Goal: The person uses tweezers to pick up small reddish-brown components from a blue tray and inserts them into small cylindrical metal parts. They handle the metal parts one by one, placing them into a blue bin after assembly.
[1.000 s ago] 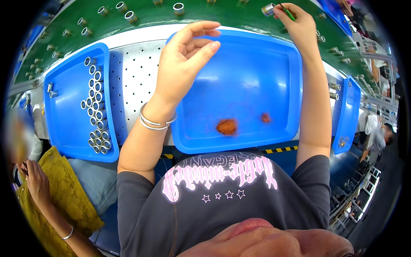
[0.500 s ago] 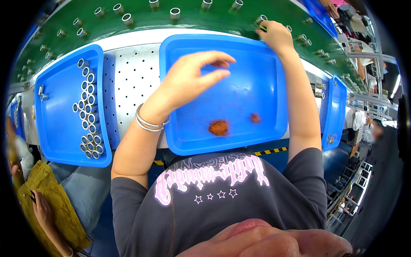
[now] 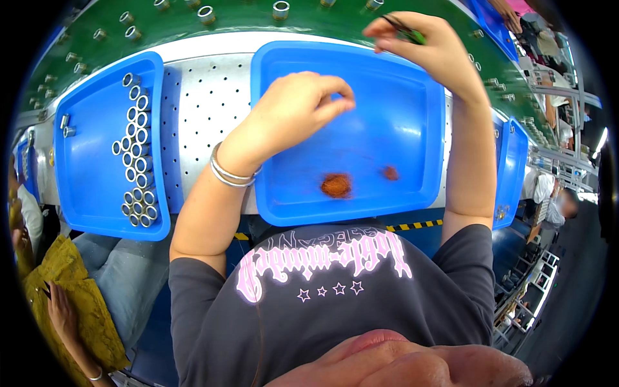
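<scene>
My left hand (image 3: 300, 109) hovers above the middle blue tray (image 3: 259, 129), its thumb and fingers curled together at the tips. Nothing shows between them. Past the tray's far right edge, my right hand (image 3: 429, 51) is raised beside the green surface. A small tool with green and black parts (image 3: 412, 35) lies in its grip; its exact kind is unclear. My right fingers point left, and nothing else can be made out in them. Inside the middle tray are a larger rust-brown clump (image 3: 336, 186) and a smaller one (image 3: 391, 173).
Several short metal tubes (image 3: 137, 150) stand grouped in the left blue tray (image 3: 161, 109). More metal rings (image 3: 280, 9) sit along the green surface (image 3: 238, 18). A perforated metal plate (image 3: 209, 97) lies between the trays. Another person's hand (image 3: 61, 316) shows at lower left.
My right hand has come back from the metal ring on the green surface, and its fingers now point left. My left fingertips have closed together. The whole view has shifted slightly.
</scene>
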`<state>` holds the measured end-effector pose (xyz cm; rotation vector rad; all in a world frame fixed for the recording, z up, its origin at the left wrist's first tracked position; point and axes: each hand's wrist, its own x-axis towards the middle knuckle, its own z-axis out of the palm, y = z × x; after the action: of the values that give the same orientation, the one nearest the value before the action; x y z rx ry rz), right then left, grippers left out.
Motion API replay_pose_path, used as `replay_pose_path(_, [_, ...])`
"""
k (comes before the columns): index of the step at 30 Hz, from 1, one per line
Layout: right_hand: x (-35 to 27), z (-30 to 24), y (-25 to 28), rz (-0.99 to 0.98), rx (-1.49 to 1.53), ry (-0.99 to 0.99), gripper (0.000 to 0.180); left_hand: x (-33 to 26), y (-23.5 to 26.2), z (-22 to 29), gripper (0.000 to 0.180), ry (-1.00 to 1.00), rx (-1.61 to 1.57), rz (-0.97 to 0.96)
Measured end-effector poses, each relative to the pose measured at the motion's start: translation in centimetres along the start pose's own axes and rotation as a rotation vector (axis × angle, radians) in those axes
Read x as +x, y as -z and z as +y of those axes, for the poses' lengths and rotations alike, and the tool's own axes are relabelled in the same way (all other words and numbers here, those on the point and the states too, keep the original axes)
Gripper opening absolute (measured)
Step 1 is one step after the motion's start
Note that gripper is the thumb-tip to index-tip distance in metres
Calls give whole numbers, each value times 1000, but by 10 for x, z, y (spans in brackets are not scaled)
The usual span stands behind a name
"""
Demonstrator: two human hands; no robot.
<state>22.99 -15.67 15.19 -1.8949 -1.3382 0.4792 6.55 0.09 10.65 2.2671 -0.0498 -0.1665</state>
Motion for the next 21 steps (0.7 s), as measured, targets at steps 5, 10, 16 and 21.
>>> replay_pose_path(5, [59, 16, -68, 241, -265, -86, 21, 3, -10, -4, 18, -240, -337, 428])
replay_pose_path(10, [99, 48, -94, 270, -601, -4, 23, 5, -1, -9, 20, -206, -349, 332])
replay_pose_path(16, [61, 20, -66, 383, 44, -62, 21, 9, 5, -19, 18, -107, -902, 662])
replay_pose_path(21, [2, 0, -48, 265, 382, -158, 19, 10, 1, -15, 38, -91, -908, 440])
